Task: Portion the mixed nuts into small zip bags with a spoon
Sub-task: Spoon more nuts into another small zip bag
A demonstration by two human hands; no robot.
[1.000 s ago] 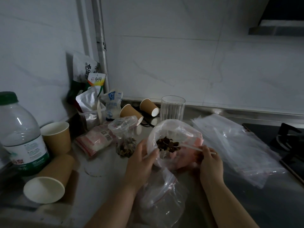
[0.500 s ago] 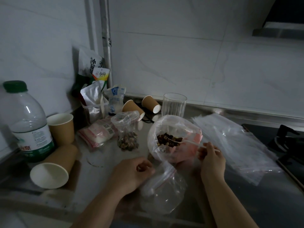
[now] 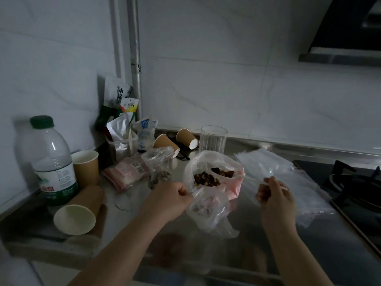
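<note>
A big clear bag [image 3: 198,162] lined with pink stands open on the steel counter, with mixed nuts [image 3: 206,179] inside. My right hand [image 3: 275,198] pinches the handle of a white plastic spoon [image 3: 250,178]. Its bowl, loaded with nuts, hovers over the big bag's mouth. My left hand [image 3: 172,200] grips the rim of a small empty zip bag [image 3: 212,211] just below the big bag. A small zip bag holding nuts [image 3: 159,169] stands to the left.
A stack of clear zip bags [image 3: 288,178] lies to the right, beside a gas hob [image 3: 354,182]. A glass [image 3: 213,139], paper cups [image 3: 82,209], a water bottle [image 3: 50,162], a packet of pink bags [image 3: 125,171] and snack packets [image 3: 123,129] crowd the left and back.
My left hand left the big bag's rim and took hold of the small empty bag, lifting its mouth. The spoon has risen out of the nuts with a load.
</note>
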